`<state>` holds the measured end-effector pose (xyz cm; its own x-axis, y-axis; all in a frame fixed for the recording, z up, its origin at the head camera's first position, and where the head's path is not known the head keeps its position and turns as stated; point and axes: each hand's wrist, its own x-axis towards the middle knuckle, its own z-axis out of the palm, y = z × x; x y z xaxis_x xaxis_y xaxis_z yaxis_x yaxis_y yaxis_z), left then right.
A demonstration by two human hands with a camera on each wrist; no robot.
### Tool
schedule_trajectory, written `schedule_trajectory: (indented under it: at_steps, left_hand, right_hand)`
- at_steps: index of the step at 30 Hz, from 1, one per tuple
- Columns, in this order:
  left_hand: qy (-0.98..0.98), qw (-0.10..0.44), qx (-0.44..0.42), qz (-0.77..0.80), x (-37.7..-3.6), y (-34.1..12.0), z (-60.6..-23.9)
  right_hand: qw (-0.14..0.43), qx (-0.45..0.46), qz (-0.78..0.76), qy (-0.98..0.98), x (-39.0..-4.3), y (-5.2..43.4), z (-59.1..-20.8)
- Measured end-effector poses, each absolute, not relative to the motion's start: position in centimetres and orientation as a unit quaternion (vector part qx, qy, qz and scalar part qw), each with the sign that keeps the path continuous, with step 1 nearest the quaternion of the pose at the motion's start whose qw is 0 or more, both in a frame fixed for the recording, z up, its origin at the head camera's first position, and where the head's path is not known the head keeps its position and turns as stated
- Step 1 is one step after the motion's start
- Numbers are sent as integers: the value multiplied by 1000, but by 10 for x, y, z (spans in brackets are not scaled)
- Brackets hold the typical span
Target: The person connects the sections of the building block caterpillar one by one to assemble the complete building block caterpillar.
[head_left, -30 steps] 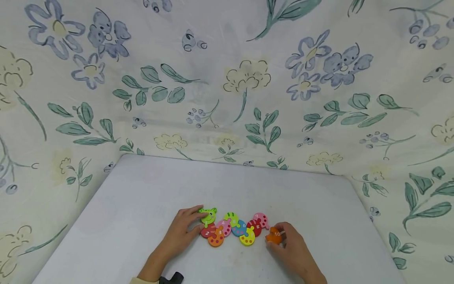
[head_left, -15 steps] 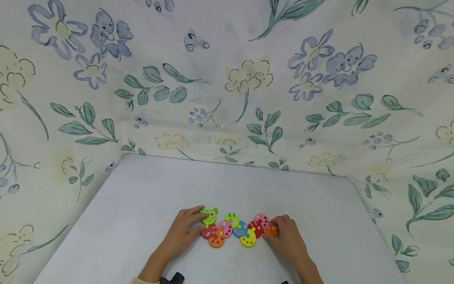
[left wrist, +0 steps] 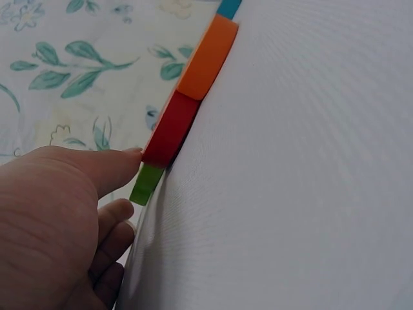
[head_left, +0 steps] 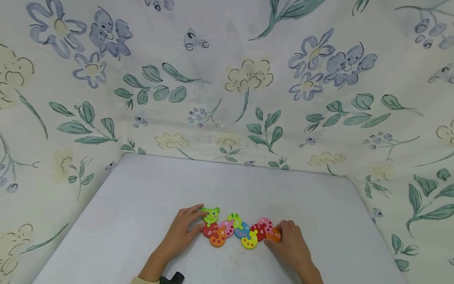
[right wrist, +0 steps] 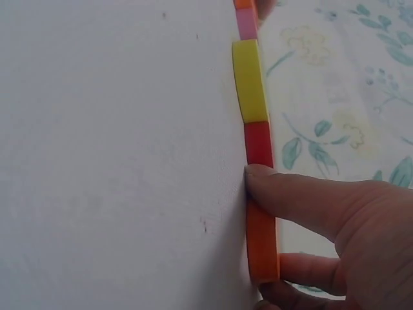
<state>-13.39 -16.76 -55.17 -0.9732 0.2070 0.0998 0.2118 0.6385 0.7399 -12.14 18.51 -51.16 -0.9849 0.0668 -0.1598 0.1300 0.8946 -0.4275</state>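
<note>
A row of coloured numbered puzzle pieces forms a caterpillar (head_left: 241, 230) on the white table (head_left: 142, 189). My left hand (head_left: 196, 223) rests at its left end. The fingers touch the green head piece (head_left: 212, 215) and the thumb touches the red piece (head_left: 208, 230). In the left wrist view the thumb tip (left wrist: 126, 158) presses the red piece's edge (left wrist: 171, 129), with the green piece (left wrist: 147, 184) just beyond it. My right hand (head_left: 280, 233) pinches the orange piece marked 10 (head_left: 274, 236) at the right end. In the right wrist view, thumb (right wrist: 284, 197) and finger grip the orange piece (right wrist: 261, 242), which lies against the red one (right wrist: 258, 143).
A floral cloth (head_left: 248, 79) rises as a wall behind the table and along both sides. A small black object (head_left: 172, 277) sits by my left wrist at the near edge. Bare table surface lies behind the puzzle.
My right hand slid the orange piece left, from a little apart to against the tail of the row. My left hand stayed at the head end.
</note>
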Motion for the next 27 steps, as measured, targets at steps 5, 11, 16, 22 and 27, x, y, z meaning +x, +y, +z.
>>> schedule_trajectory:
  at_steps: [5, 11, 16, 22, 27]
  left_hand:
    - [-906, 8, -110, -409, -135, -167, -551]
    - [-906, 8, -105, -411, -137, -166, -551]
    - [-907, 5, -101, -408, -136, -165, -553]
    - [-908, 10, -103, -406, -136, -164, -552]
    - [-907, 8, -107, -408, -136, -166, -550]
  right_hand:
    - [64, 60, -224, 971, -121, 189, -514]
    - [60, 63, -228, 970, -123, 190, -516]
    - [65, 68, -221, 971, -120, 190, -517]
    - [64, 69, -220, 971, -117, 191, -516]
    - [66, 67, -218, 971, -117, 191, -513]
